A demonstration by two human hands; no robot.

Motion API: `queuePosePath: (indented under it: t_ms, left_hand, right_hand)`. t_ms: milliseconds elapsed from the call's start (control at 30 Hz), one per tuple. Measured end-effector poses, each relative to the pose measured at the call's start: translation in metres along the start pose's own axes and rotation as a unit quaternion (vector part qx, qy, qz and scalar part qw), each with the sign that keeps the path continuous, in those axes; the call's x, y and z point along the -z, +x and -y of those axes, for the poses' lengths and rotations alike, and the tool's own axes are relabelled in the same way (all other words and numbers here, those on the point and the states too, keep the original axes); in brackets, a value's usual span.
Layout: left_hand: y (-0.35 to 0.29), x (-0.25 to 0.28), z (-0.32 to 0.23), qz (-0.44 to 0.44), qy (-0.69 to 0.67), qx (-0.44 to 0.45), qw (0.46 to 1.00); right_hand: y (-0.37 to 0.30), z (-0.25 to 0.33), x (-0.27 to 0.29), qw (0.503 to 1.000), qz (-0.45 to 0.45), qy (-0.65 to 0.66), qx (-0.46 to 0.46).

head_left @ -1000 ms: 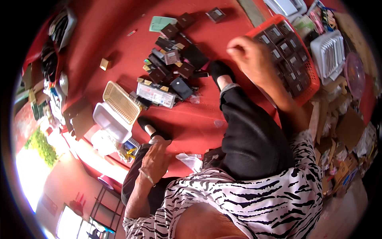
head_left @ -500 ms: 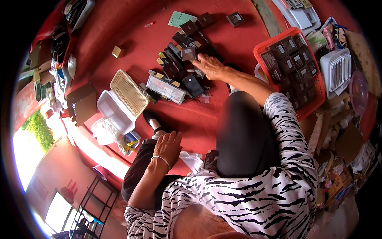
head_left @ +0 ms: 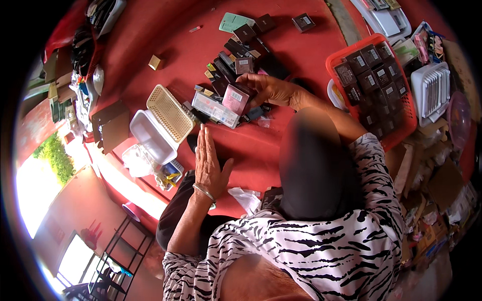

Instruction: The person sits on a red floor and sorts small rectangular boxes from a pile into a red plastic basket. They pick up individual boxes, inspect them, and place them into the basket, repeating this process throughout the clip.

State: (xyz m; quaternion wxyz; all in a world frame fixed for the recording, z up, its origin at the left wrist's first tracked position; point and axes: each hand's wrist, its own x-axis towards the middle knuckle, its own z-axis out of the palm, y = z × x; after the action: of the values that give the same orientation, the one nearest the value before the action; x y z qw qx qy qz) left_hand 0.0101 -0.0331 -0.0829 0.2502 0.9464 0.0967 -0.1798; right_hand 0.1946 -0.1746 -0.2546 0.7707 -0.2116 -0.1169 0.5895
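- A red plastic basket is the landmark; dark boxes sit inside it in close rows, a portion seemingly done.
- The right hand, left of the basket, has thumb and fingers clamped on a pinkish-brown box; whether that box is lifted clear of the things beneath is hard to tell.
- The left hand, farther left of the basket and nearer the body, holds nothing: fingers together, thumb apart.
- Apparently left over: a loose heap of mixed boxes, left of the basket and outside it.
- One dark box lies apart, beyond the basket's far left corner.
- The work looks partway along; the depth of the basket's contents is hidden.
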Motion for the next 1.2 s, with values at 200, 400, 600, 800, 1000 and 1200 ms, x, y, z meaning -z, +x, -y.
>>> queuePosePath:
  t_ms: [200,400,600,800,1000,1200]
  left_hand:
    - [-0.001,-0.013,-0.005,-0.063,0.134,-0.081,0.986]
    - [0.005,-0.021,-0.014,-0.038,0.039,-0.115,0.992]
    - [0.000,-0.017,-0.007,-0.013,0.029,-0.103,0.994]
    - [0.005,-0.027,0.001,0.003,0.057,-0.056,0.997]
    - [0.004,-0.029,0.003,0.033,0.040,-0.024,0.998]
    - [0.007,-0.028,0.000,0.041,0.039,-0.018,0.998]
  right_hand:
    - [0.008,-0.009,-0.041,0.957,0.086,-0.274,-0.037]
    - [0.007,-0.026,-0.065,0.966,0.207,-0.103,-0.114]
    - [-0.058,0.057,-0.047,0.947,0.071,-0.300,0.087]
    - [-0.228,0.087,-0.060,0.861,-0.338,-0.121,0.360]
    - [-0.284,0.031,-0.032,0.712,-0.609,0.183,0.297]
    - [-0.278,0.036,-0.024,0.674,-0.669,0.203,0.237]
